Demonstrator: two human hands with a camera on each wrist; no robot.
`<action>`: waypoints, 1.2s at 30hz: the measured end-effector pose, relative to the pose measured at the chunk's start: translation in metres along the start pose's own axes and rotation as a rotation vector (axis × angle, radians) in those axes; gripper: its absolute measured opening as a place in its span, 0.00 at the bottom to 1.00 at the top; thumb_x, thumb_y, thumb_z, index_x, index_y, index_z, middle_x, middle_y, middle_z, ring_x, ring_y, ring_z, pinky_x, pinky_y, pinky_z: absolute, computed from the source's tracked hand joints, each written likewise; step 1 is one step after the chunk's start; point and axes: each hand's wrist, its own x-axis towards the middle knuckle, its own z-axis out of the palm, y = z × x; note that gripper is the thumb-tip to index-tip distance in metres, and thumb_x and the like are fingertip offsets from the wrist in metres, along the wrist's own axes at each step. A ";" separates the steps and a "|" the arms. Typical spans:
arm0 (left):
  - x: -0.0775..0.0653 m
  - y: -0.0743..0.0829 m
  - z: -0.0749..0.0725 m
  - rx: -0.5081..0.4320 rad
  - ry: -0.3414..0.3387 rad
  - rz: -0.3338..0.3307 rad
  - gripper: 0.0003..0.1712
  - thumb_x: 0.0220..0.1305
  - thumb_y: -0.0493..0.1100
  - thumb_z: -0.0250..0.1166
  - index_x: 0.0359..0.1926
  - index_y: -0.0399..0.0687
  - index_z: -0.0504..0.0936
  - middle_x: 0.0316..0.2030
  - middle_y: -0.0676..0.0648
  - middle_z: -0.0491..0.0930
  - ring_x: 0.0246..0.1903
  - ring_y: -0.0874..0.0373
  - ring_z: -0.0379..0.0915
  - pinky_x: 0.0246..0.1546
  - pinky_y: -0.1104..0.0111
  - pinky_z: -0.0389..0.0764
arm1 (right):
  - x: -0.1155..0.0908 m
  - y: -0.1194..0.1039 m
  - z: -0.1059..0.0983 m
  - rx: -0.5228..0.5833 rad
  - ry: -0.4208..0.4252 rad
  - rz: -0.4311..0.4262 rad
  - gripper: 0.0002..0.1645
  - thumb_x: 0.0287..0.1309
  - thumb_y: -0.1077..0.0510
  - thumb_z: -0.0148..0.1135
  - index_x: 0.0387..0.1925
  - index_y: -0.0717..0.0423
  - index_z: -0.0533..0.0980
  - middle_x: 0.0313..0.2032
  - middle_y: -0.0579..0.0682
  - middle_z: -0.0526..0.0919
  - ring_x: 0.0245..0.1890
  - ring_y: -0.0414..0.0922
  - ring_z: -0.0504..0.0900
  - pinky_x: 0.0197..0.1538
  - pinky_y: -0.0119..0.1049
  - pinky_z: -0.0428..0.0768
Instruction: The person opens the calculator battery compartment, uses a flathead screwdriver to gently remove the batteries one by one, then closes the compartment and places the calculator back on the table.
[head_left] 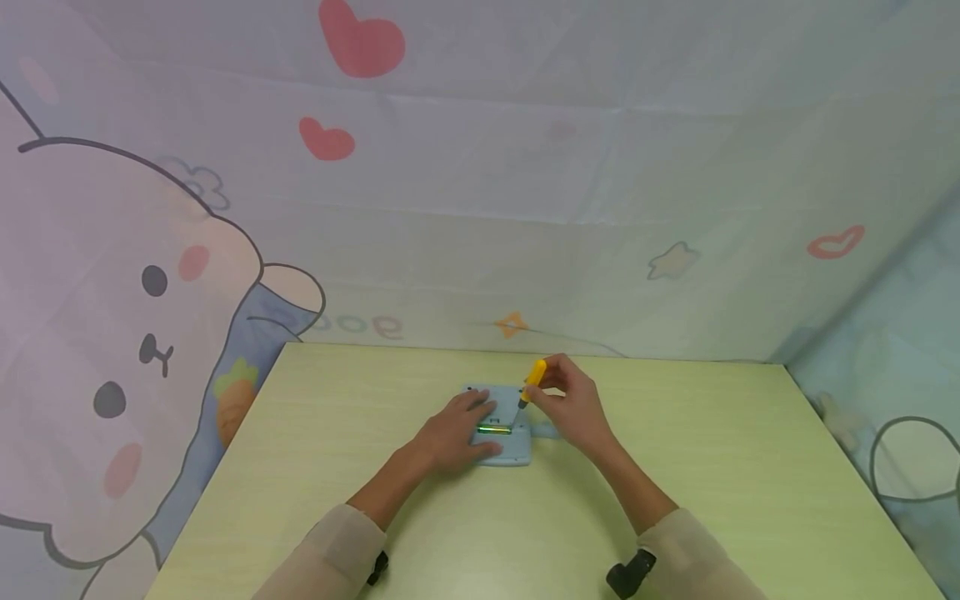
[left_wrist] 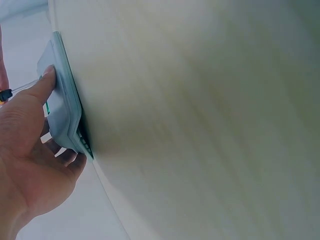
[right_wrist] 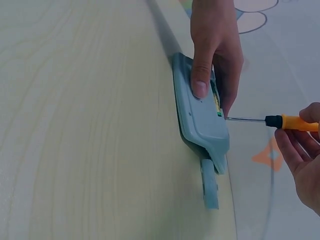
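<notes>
A light-blue plastic device [head_left: 513,452] lies on the table with a slot in its upper face, where a green battery [head_left: 495,430] shows. My left hand [head_left: 453,433] holds it at its left side, thumb [left_wrist: 46,85] on the face and other fingers around the far side and end. The right hand [head_left: 573,404] pinches a screwdriver [head_left: 534,379] by its yellow handle. Its thin metal shaft [right_wrist: 245,119] points down to the slot's right end. Whether the tip touches a screw or the battery, I cannot tell.
A small light-blue strip [right_wrist: 210,185] lies at the device's right side. The pale wooden table [head_left: 675,467] ends at a printed cloth [head_left: 480,183] behind. Dark wrist mounts [head_left: 630,573] sit near both sleeves.
</notes>
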 end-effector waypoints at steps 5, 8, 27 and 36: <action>0.000 0.000 0.001 -0.008 -0.003 -0.001 0.45 0.73 0.64 0.66 0.81 0.48 0.65 0.82 0.46 0.56 0.82 0.46 0.48 0.72 0.47 0.69 | -0.001 -0.001 0.004 -0.005 -0.014 -0.009 0.16 0.67 0.62 0.73 0.52 0.57 0.78 0.45 0.55 0.87 0.48 0.52 0.87 0.47 0.34 0.87; 0.001 -0.001 0.001 -0.004 -0.004 0.000 0.45 0.73 0.64 0.66 0.81 0.48 0.65 0.82 0.46 0.56 0.82 0.46 0.49 0.72 0.48 0.69 | -0.001 -0.001 0.006 -0.023 -0.024 -0.022 0.15 0.67 0.63 0.73 0.52 0.56 0.78 0.44 0.54 0.86 0.48 0.52 0.87 0.47 0.35 0.87; 0.000 -0.002 -0.001 -0.010 0.004 0.014 0.45 0.74 0.64 0.66 0.81 0.47 0.66 0.82 0.45 0.58 0.81 0.45 0.49 0.72 0.48 0.69 | -0.008 -0.007 0.021 -0.191 -0.073 -0.190 0.15 0.66 0.65 0.71 0.50 0.53 0.77 0.42 0.47 0.85 0.45 0.47 0.87 0.48 0.42 0.88; 0.002 -0.002 0.000 0.003 -0.002 0.009 0.45 0.74 0.65 0.65 0.81 0.48 0.66 0.82 0.45 0.57 0.81 0.46 0.49 0.72 0.49 0.69 | -0.008 0.008 0.015 -0.119 -0.006 -0.116 0.15 0.66 0.65 0.71 0.50 0.54 0.76 0.40 0.51 0.85 0.44 0.48 0.88 0.49 0.36 0.87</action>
